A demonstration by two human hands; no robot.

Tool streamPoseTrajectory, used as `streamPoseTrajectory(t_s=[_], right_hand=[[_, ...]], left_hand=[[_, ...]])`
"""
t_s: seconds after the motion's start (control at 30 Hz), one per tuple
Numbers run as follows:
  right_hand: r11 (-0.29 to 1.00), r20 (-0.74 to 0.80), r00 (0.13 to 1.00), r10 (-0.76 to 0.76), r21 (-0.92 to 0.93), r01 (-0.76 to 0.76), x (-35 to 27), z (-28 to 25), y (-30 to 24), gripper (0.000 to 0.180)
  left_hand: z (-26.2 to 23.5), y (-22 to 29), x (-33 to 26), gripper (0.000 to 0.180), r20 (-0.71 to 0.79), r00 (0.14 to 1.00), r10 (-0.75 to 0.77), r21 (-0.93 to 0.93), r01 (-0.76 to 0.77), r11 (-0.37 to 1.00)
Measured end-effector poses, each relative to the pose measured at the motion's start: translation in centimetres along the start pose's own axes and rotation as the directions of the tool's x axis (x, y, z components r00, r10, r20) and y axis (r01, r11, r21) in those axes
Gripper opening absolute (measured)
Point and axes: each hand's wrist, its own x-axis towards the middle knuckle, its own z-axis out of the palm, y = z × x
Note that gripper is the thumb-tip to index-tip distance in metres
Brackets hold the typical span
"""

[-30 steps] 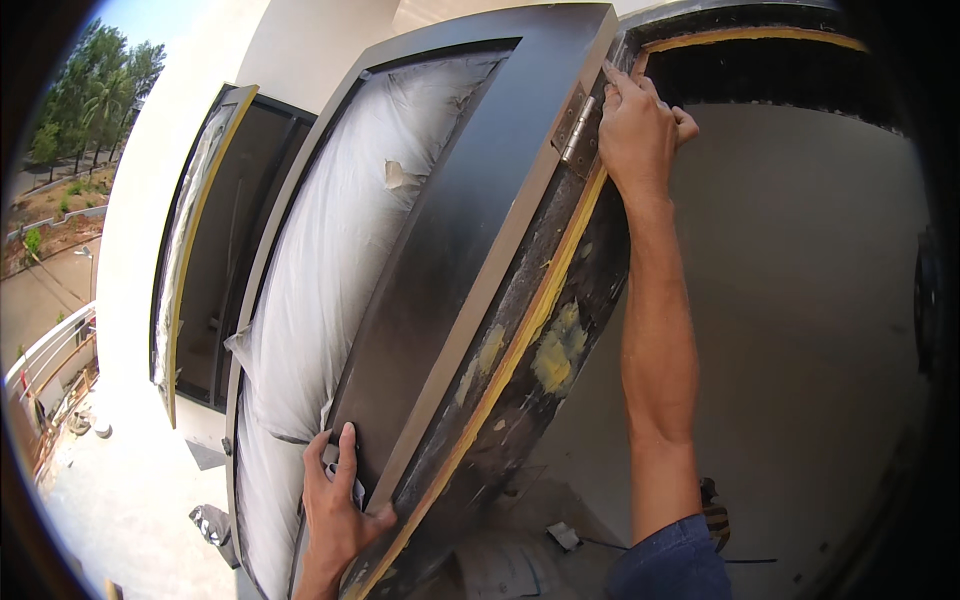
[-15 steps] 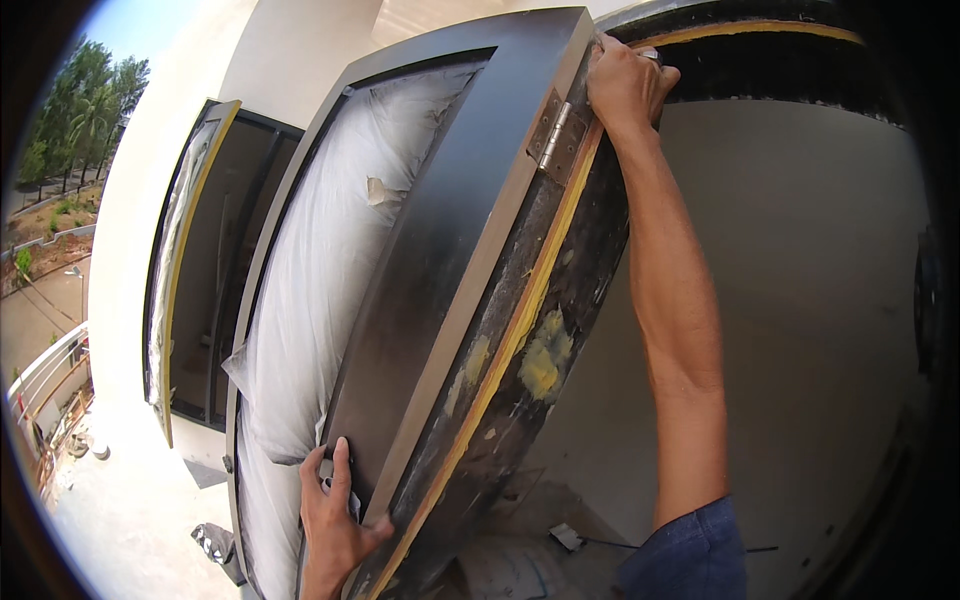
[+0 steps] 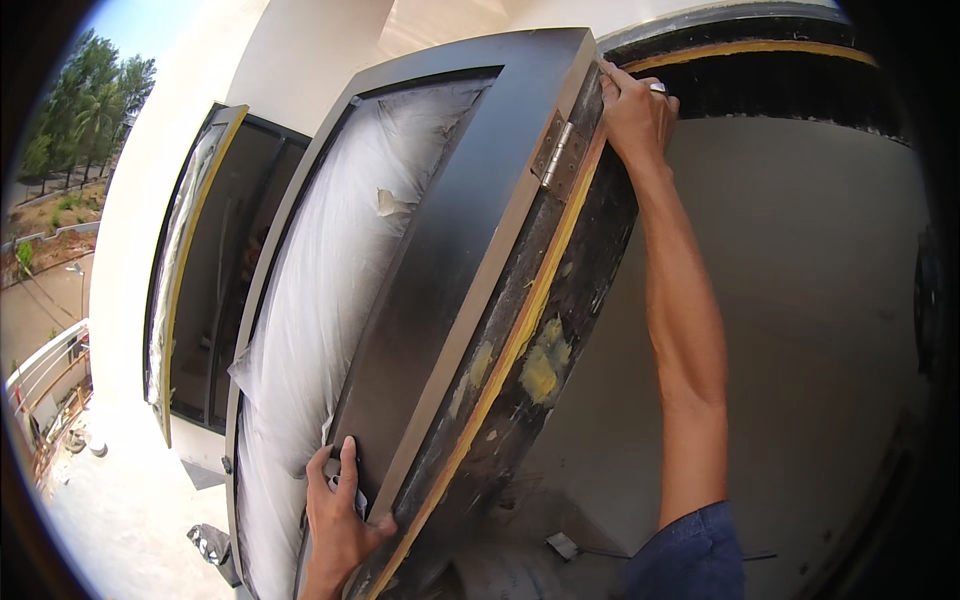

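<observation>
A dark brown door stands ajar, its inset panel covered by wrinkled whitish plastic film. My left hand rests low on the door's stile, fingers spread and thumb out toward the edge. Something small and pale shows between its fingers and thumb, too hidden to name. High up, my right hand, a ring on one finger, presses with curled fingers on the dark door frame. Whatever lies under those fingers is hidden. Just below and left of it, a metal hinge joins door and frame. A yellow strip runs down the frame.
A second opening with a dark frame and a film-covered, yellow-edged leaf is at left. Beyond are a white railing and trees. A crumpled dark bag lies on the pale floor. Yellowish patches mark the frame.
The whole scene sits slightly lower in the picture. My right hand has slid a little down along the frame. My left hand keeps its place on the door.
</observation>
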Motion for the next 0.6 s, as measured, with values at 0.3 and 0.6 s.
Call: streamPoseTrajectory(t_s=[0.3,0.6], right_hand=[[0.996,0.008,1.0,-0.016,-0.088,0.017,1.5,-0.5,0.1,0.026],[0.992,-0.077,0.99,-0.118,0.026,0.12,-6.8,-4.3,-5.1,0.023]], left_hand=[[-0.3,0.4,0.3,0.113,-0.01,1.0,-0.019,-0.007,0.019,1.0],[-0.5,0.3,0.3,0.111,-0.01,0.999,-0.034,-0.007,0.034,0.999]])
